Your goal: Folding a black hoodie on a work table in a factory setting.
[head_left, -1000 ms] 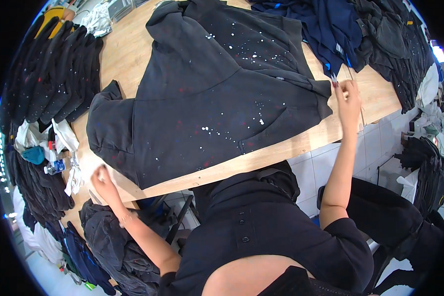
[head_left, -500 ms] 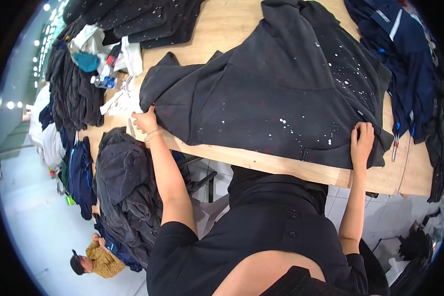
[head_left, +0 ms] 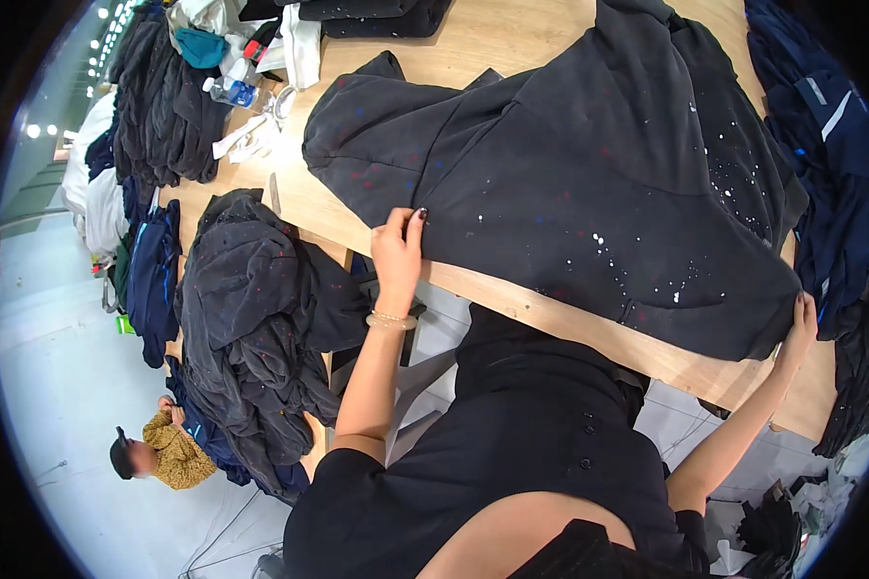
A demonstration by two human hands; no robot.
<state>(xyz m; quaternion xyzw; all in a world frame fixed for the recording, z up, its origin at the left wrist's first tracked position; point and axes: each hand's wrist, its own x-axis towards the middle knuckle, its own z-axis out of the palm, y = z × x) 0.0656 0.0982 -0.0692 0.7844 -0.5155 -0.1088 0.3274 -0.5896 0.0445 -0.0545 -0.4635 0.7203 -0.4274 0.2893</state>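
Observation:
A dark grey sweatshirt-like garment [head_left: 570, 193], speckled with white, red and blue paint, lies spread over the wooden table [head_left: 492, 294] in front of me. A pocket-like seam runs near its lower right. My left hand [head_left: 399, 253] pinches the near edge, left of the middle, where a long seam meets it. At the right end, my right hand [head_left: 798, 330] has its fingers closed on the near right corner, with the fingertips partly hidden. Between the two hands the near edge lies almost straight along the table's front.
A heap of similar speckled dark garments [head_left: 251, 289] sits at my left. Navy garments [head_left: 826, 183] lie along the right. Beyond the left end are a plastic bottle [head_left: 232, 93], white cloth strips [head_left: 251, 138] and folded dark clothes [head_left: 169, 106]. A person [head_left: 169, 449] is far left.
My left hand has moved right along the near edge, from the garment's left end to the seam. The right hand has gone outward to the corner. The whole view has shifted.

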